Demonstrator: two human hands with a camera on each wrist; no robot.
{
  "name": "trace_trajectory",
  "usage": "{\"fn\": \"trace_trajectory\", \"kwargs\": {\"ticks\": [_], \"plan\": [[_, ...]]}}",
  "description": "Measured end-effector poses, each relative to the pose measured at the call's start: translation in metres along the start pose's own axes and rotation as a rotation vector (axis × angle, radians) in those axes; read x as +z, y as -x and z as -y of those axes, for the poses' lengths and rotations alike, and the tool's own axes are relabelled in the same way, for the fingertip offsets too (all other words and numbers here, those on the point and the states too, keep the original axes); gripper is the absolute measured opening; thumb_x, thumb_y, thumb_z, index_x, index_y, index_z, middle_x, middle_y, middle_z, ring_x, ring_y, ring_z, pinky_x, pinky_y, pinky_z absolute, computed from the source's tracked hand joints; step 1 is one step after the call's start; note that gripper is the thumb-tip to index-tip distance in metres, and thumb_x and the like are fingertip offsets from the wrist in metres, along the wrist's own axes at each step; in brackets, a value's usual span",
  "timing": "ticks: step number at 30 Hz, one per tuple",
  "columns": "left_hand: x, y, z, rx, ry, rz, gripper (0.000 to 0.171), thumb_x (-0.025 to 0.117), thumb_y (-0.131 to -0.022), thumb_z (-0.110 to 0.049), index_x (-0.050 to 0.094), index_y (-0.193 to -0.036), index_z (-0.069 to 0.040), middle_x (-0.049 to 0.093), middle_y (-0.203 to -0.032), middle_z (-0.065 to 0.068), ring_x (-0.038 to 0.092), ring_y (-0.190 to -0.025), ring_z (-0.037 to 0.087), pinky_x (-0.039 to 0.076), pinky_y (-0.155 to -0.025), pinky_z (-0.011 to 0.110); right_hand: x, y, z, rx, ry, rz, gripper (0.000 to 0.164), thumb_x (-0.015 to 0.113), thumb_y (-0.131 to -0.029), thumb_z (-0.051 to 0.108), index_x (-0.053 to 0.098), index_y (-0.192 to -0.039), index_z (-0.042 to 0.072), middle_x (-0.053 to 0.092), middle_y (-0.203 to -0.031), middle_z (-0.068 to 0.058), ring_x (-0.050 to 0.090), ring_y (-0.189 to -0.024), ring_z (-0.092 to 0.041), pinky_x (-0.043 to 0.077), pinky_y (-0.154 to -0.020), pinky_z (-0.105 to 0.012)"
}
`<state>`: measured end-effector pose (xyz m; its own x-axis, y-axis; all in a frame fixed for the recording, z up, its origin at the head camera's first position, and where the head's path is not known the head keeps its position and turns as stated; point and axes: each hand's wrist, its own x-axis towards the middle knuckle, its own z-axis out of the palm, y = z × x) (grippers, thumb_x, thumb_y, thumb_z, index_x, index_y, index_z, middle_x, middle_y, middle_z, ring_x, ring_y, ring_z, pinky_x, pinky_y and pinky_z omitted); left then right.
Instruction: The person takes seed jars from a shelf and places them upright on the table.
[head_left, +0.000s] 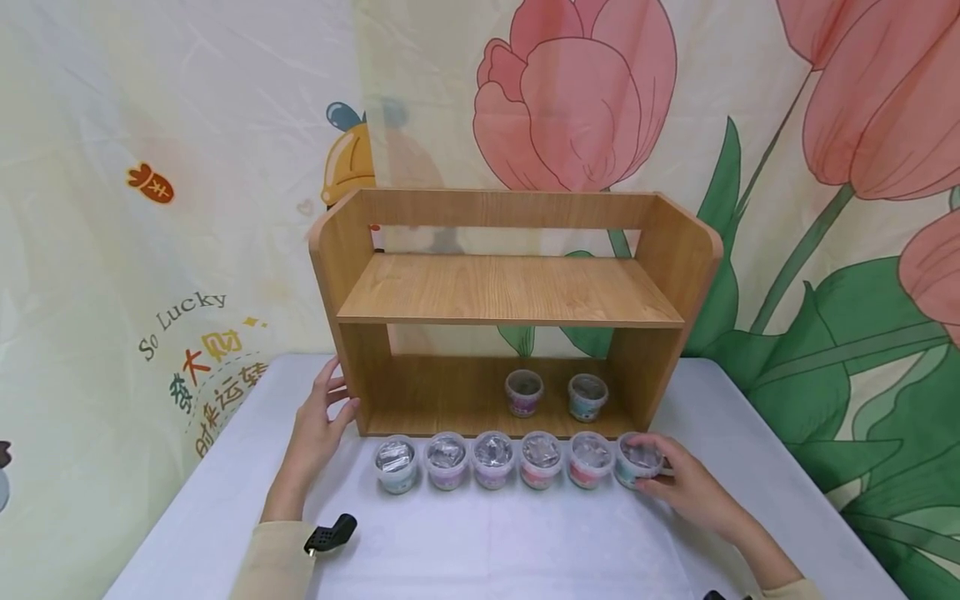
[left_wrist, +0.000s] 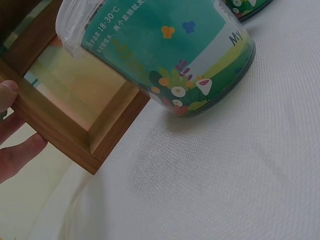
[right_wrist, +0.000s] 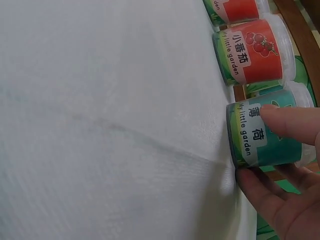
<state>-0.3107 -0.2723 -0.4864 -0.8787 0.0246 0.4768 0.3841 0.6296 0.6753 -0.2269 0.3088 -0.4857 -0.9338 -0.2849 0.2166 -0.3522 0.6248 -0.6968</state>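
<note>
My right hand (head_left: 690, 483) grips the teal-labelled plastic cup (right_wrist: 260, 132) at the right end of a row, thumb on the near side and fingers behind. The cup stands on the table, its label reading "My little garden". My left hand (head_left: 318, 425) touches the left side panel of the wooden shelf (head_left: 510, 292) with its fingers spread. Several more cups continue the row in front of the shelf, among them a red-labelled cup (right_wrist: 255, 50) and, at the left end, another teal-labelled cup (left_wrist: 165, 55). Clear film covers their tops.
On the shelf's lower board stand a purple-labelled cup (head_left: 523, 393) and a teal-labelled cup (head_left: 587, 398), towards the right. A white cloth (head_left: 487, 542) covers the table. Behind hangs a printed curtain (head_left: 585, 100) with tulips.
</note>
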Motion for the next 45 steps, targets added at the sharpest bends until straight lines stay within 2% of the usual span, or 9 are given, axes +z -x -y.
{"fn": "trace_trajectory", "kwargs": {"ticks": [5, 9, 13, 18, 23, 30, 33, 39, 45], "plan": [[0.001, 0.001, -0.001, 0.005, 0.008, 0.001, 0.099, 0.068, -0.103, -0.003, 0.008, -0.168, -0.049, 0.056, -0.146, 0.023, 0.062, -0.130, 0.046, 0.062, -0.093, 0.061, -0.005, 0.000, 0.002, 0.006, -0.040, 0.040, 0.054, 0.085, -0.091, 0.009, 0.059, -0.138, 0.014, 0.058, -0.146, -0.017, 0.054, -0.132, -0.040, 0.063, -0.093, -0.039], [0.002, 0.000, -0.002, 0.002, 0.007, 0.008, 0.100, 0.068, -0.103, -0.003, 0.007, -0.168, -0.050, 0.055, -0.147, 0.022, 0.061, -0.130, 0.046, 0.061, -0.094, 0.061, -0.012, 0.002, 0.008, 0.004, -0.040, 0.067, 0.054, 0.085, -0.093, 0.017, 0.059, -0.140, 0.013, 0.055, -0.145, -0.018, 0.050, -0.134, -0.045, 0.062, -0.094, -0.056], [0.002, -0.001, -0.004, 0.005, 0.005, 0.011, 0.099, 0.068, -0.104, -0.004, 0.007, -0.168, -0.049, 0.055, -0.147, 0.022, 0.061, -0.131, 0.046, 0.061, -0.094, 0.061, -0.020, -0.001, 0.019, -0.042, 0.030, 0.049, 0.054, 0.084, -0.094, 0.021, 0.059, -0.140, 0.013, 0.057, -0.140, -0.015, 0.052, -0.132, -0.045, 0.057, -0.094, -0.070], [0.000, -0.003, -0.003, 0.006, 0.004, 0.007, 0.100, 0.068, -0.104, -0.004, 0.007, -0.168, -0.049, 0.055, -0.147, 0.023, 0.061, -0.131, 0.046, 0.060, -0.095, 0.062, -0.028, -0.016, 0.038, -0.126, 0.103, 0.004, 0.045, 0.083, -0.094, 0.015, 0.062, -0.135, 0.015, 0.064, -0.132, -0.009, 0.058, -0.126, -0.040, 0.056, -0.097, -0.070], [-0.001, -0.001, -0.001, 0.007, -0.002, 0.001, 0.100, 0.069, -0.103, -0.004, 0.007, -0.168, -0.049, 0.056, -0.146, 0.023, 0.062, -0.129, 0.047, 0.061, -0.094, 0.062, -0.027, -0.043, 0.059, -0.142, 0.112, 0.018, 0.048, 0.083, -0.094, 0.013, 0.062, -0.137, 0.015, 0.060, -0.134, -0.011, 0.059, -0.126, -0.037, 0.057, -0.101, -0.066], [-0.001, 0.002, 0.001, 0.017, -0.018, -0.007, 0.100, 0.069, -0.103, -0.005, 0.007, -0.169, -0.047, 0.056, -0.146, 0.023, 0.062, -0.129, 0.047, 0.060, -0.095, 0.063, -0.006, -0.084, 0.086, -0.122, 0.050, 0.077, 0.055, 0.081, -0.095, 0.011, 0.056, -0.144, 0.015, 0.054, -0.143, -0.023, 0.057, -0.129, -0.047, 0.055, -0.105, -0.064], [-0.001, 0.002, 0.002, 0.023, -0.017, -0.008, 0.100, 0.069, -0.103, -0.004, 0.007, -0.169, -0.046, 0.056, -0.146, 0.024, 0.062, -0.129, 0.047, 0.059, -0.095, 0.064, 0.009, -0.100, 0.093, -0.104, 0.045, 0.070, 0.058, 0.080, -0.096, 0.012, 0.054, -0.147, 0.014, 0.053, -0.146, -0.022, 0.058, -0.129, -0.047, 0.056, -0.105, -0.062], [0.001, 0.000, 0.003, 0.031, -0.015, -0.011, 0.099, 0.068, -0.103, -0.004, 0.007, -0.169, -0.046, 0.056, -0.146, 0.023, 0.063, -0.129, 0.047, 0.060, -0.094, 0.062, 0.042, -0.126, 0.096, -0.014, 0.037, 0.044, 0.062, 0.080, -0.095, 0.012, 0.052, -0.151, 0.011, 0.053, -0.153, -0.019, 0.055, -0.138, -0.048, 0.049, -0.113, -0.063], [0.001, -0.001, 0.003, 0.015, -0.020, -0.007, 0.100, 0.068, -0.104, -0.005, 0.006, -0.169, -0.047, 0.055, -0.147, 0.024, 0.062, -0.130, 0.047, 0.060, -0.095, 0.062, 0.072, -0.145, 0.094, -0.010, 0.107, 0.031, 0.067, 0.081, -0.092, 0.010, 0.052, -0.152, 0.002, 0.054, -0.154, -0.022, 0.051, -0.143, -0.045, 0.044, -0.119, -0.062]]}}
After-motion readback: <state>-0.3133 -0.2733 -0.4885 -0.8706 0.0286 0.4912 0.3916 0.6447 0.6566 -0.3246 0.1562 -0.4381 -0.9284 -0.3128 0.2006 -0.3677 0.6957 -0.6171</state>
